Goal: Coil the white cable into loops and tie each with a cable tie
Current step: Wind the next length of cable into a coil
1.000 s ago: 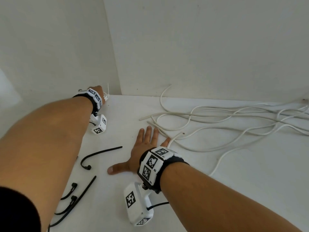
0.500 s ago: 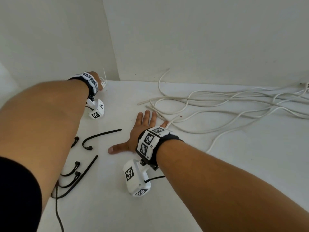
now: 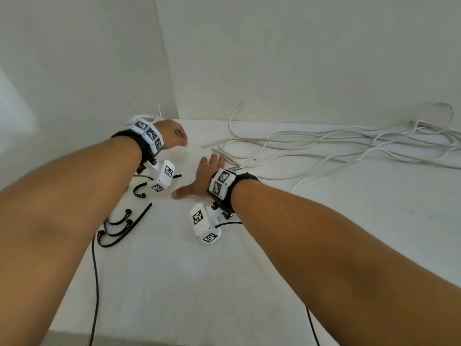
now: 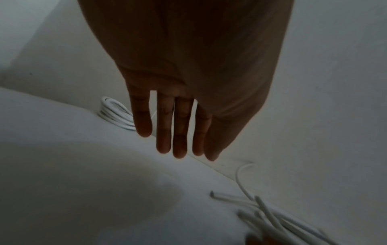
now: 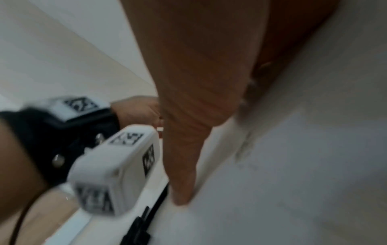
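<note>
Left grip: left hand [image 3: 174, 134] is in the air over the far-left desk corner; the left wrist view shows the fingers [image 4: 164, 126] straight and side by side, holding nothing.
Right grip: right hand [image 3: 202, 176] lies palm-down on the desk [image 3: 249, 270], fingers spread flat, thumb out toward 9 o'clock; nothing held.
Cable location: white cable [image 3: 324, 148] sprawls loose from desk centre toward 2 o'clock, its nearest strands just beside the right fingertips. A cut end [image 4: 212, 193] shows in the left wrist view.
Finished coil: a small white coil [image 4: 115, 114] sits in the corner at 11 o'clock, apart from the left fingers; its tie is not legible.
Cable ties: black cable ties [image 3: 119, 226] lie at 8 o'clock, just left of the right hand.
Handling, judged: light, limp, round-jacketed and smooth; it should bend readily yet spring out of a loop unless pinched.
Hold point, judged: take a free end near the right fingers, then gather loops across the palm.
Materials: matte white desk and walls; ties thin, stiff-looking plastic with blocky heads.
Risk, judged: overlapping strands may snag when drawn.
</note>
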### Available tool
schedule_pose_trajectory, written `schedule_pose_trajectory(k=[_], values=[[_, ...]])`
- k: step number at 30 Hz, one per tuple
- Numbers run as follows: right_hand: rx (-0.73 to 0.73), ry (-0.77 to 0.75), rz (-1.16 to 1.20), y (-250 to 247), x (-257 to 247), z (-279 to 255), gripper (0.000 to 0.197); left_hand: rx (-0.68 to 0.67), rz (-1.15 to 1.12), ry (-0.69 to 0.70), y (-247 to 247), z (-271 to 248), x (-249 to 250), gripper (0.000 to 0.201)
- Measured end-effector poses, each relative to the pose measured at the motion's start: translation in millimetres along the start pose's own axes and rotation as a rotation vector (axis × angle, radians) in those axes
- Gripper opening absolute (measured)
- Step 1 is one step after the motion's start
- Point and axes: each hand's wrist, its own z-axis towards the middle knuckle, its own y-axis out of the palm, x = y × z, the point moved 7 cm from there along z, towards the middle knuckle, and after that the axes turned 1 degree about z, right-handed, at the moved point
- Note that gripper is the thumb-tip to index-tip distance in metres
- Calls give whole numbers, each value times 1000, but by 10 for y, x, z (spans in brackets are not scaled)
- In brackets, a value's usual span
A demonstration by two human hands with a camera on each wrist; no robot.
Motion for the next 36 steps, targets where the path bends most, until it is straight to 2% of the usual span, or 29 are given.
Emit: schedule_pose_trajectory(k=[3,5,7,9,11,13,16,18,20,22,23,26,29,33,36], values=[[120,-92,149,-175,59,-204,103,-103,18,30,260,-261,125,32],[257,-179,265,-361,139,-416,73,-126,69,49,359,-397,222,43],[374,-198,323,-497,284,-613,51,-139,97,44,393,-516,322,56],[353,-130,226,-484,445,-730,50,-180,110,42,425,-620,421,65],[238,-34,82,-376,616,-806,50,-237,152,34,492,-709,512,70],[205,4,27,-301,748,-871,35,-241,178,23,528,-762,550,71],[235,-16,8,-296,852,-992,11,-231,167,-1,532,-829,538,71],[234,-54,36,-327,904,-1103,17,-218,189,3,516,-904,579,70],[244,-117,82,-396,961,-1222,19,-153,148,65,464,-972,732,59],[300,-192,156,-534,1035,-1360,18,-79,-52,181,396,-1044,996,37],[335,-231,194,-618,1073,-1432,14,-58,-186,238,367,-1091,1147,32],[446,-333,237,-894,1186,-1635,7,-41,-491,350,295,-1281,1604,47],[566,-334,317,-1177,1402,-1812,8,-55,-675,400,355,-1437,1968,51],[710,-317,369,-1477,1772,-2035,10,-136,-1075,315,483,-1616,2261,40],[751,-339,430,-1565,1974,-2172,12,-366,-1330,276,567,-1814,2514,41]])
